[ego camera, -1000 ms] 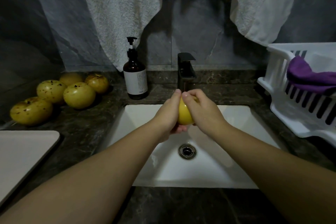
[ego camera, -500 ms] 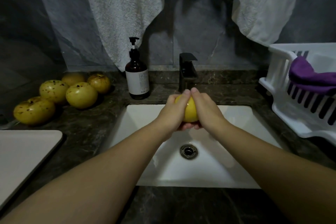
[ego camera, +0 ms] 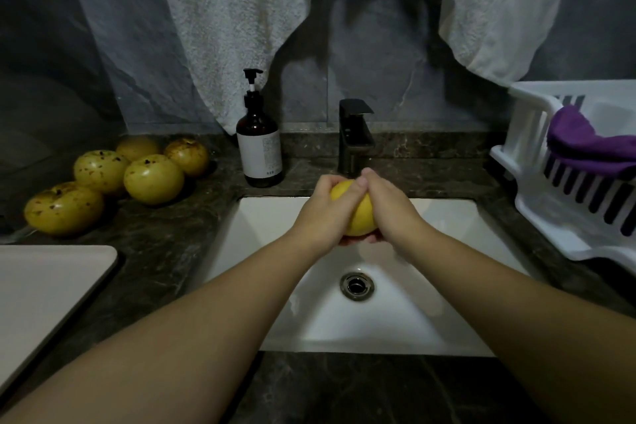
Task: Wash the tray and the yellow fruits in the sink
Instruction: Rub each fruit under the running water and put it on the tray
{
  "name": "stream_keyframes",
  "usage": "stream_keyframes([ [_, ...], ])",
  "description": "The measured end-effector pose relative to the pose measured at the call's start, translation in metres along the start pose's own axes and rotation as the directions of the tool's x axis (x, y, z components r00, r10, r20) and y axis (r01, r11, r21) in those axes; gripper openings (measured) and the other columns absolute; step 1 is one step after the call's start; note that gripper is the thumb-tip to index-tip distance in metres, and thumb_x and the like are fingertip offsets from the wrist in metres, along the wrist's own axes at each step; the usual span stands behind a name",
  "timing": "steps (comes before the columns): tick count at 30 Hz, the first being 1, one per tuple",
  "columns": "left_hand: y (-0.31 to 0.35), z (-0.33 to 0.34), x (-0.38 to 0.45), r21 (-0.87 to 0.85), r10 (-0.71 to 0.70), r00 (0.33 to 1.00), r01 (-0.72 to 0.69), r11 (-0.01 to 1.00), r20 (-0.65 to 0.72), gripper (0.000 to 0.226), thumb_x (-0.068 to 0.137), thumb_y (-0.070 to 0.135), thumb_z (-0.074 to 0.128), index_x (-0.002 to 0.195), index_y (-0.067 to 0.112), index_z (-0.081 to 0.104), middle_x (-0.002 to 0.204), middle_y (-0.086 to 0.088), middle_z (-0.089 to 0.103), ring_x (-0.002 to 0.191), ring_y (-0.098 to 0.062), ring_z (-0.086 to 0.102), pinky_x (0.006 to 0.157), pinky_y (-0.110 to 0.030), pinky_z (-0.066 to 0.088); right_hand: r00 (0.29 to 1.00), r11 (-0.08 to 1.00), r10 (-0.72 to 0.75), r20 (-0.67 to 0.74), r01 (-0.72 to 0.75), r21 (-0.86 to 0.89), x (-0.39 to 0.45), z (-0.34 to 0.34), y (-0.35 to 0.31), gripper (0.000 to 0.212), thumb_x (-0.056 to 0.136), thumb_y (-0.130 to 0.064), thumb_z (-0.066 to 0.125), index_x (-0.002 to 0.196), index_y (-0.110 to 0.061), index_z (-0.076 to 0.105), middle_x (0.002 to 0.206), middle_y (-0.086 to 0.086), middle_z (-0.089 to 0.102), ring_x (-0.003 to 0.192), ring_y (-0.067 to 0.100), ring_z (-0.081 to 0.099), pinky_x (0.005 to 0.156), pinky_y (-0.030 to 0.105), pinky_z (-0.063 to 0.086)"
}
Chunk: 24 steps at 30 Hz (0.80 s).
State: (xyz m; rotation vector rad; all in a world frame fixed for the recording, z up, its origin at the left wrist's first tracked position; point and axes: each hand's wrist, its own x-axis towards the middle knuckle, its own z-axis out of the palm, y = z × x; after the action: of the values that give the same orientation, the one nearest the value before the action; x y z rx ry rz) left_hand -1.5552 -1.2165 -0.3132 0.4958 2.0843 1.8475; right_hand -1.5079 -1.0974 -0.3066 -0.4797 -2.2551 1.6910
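Observation:
Over the white sink (ego camera: 447, 313), just below the black faucet (ego camera: 354, 136), I hold one yellow fruit (ego camera: 361, 217) between both hands. My left hand (ego camera: 330, 213) wraps its left side and my right hand (ego camera: 389, 206) wraps its right side, fingers curled over the top. Several more yellow fruits (ego camera: 153, 179) with brown spots lie on the dark counter at the left. The pale tray (ego camera: 44, 289) lies flat on the counter at the lower left, partly cut off by the frame edge.
A brown soap pump bottle (ego camera: 260, 144) stands left of the faucet. A white dish rack (ego camera: 564, 203) with a purple cloth (ego camera: 585, 144) sits on the right. Two white towels (ego camera: 241, 27) hang on the grey wall. The drain (ego camera: 357, 286) lies below my hands.
Both hands have turned around the fruit, so more of its yellow skin shows between them. The fruit stays under the faucet.

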Motion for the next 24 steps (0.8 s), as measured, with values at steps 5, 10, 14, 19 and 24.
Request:
stream_keyframes([
  [5, 0.0066, -0.0035, 0.0016, -0.081, -0.126, 0.992, 0.126, 0.989, 0.004, 0.045, 0.101, 0.069, 0.039, 0.118, 0.031, 0.057, 0.107, -0.014, 0.071, 0.075, -0.027, 0.078, 0.052, -0.033, 0.058, 0.983, 0.973, -0.181, 0.004, 0.18, -0.143, -0.0032, 0.0022, 0.0054, 0.055, 0.077, -0.084, 0.042, 0.11, -0.041, 0.056, 0.103, -0.006, 0.065, 0.088, 0.018, 0.068, 0.055, 0.03, 0.05],
  [10, 0.0031, 0.0005, 0.0003, -0.028, -0.044, 0.999, 0.044, 0.999, -0.003, 0.043, 0.096, 0.067, 0.055, 0.119, 0.031, 0.053, 0.115, -0.012, 0.066, 0.083, -0.027, 0.075, 0.065, -0.044, 0.065, 0.999, 0.998, 0.048, 0.017, -0.048, 0.044, 0.0008, 0.0, 0.0029, 0.052, 0.089, -0.079, 0.039, 0.11, -0.036, 0.059, 0.104, 0.008, 0.067, 0.083, 0.028, 0.073, 0.047, 0.028, 0.05],
  [14, 0.006, -0.0008, 0.0022, -0.044, -0.093, 0.996, 0.093, 0.995, -0.011, 0.054, 0.097, 0.072, 0.044, 0.121, 0.025, 0.057, 0.112, -0.018, 0.071, 0.083, -0.033, 0.076, 0.052, -0.032, 0.055, 0.997, 0.997, -0.072, 0.038, 0.071, 0.018, 0.0003, -0.0005, 0.0061, 0.052, 0.079, -0.08, 0.046, 0.106, -0.038, 0.059, 0.106, 0.006, 0.068, 0.082, 0.023, 0.073, 0.054, 0.032, 0.056],
  [19, 0.0062, -0.0008, 0.0019, -0.033, -0.086, 0.996, 0.085, 0.996, -0.004, 0.051, 0.097, 0.072, 0.046, 0.117, 0.027, 0.059, 0.109, -0.016, 0.07, 0.08, -0.027, 0.073, 0.05, -0.029, 0.054, 0.999, 0.995, 0.033, 0.025, -0.036, 0.097, 0.0029, 0.0036, 0.0073, 0.052, 0.084, -0.081, 0.044, 0.109, -0.038, 0.057, 0.107, 0.009, 0.068, 0.085, 0.028, 0.074, 0.054, 0.032, 0.057],
  [24, 0.0007, -0.0014, 0.0015, 0.016, -0.032, 0.999, 0.032, 0.999, -0.011, 0.049, 0.094, 0.069, 0.057, 0.12, 0.029, 0.052, 0.114, -0.01, 0.064, 0.086, -0.026, 0.074, 0.058, -0.037, 0.063, 0.986, 0.971, 0.142, 0.09, -0.156, 0.182, 0.0038, 0.0036, 0.0067, 0.057, 0.088, -0.08, 0.043, 0.114, -0.032, 0.061, 0.106, 0.012, 0.07, 0.081, 0.029, 0.076, 0.057, 0.032, 0.055],
])
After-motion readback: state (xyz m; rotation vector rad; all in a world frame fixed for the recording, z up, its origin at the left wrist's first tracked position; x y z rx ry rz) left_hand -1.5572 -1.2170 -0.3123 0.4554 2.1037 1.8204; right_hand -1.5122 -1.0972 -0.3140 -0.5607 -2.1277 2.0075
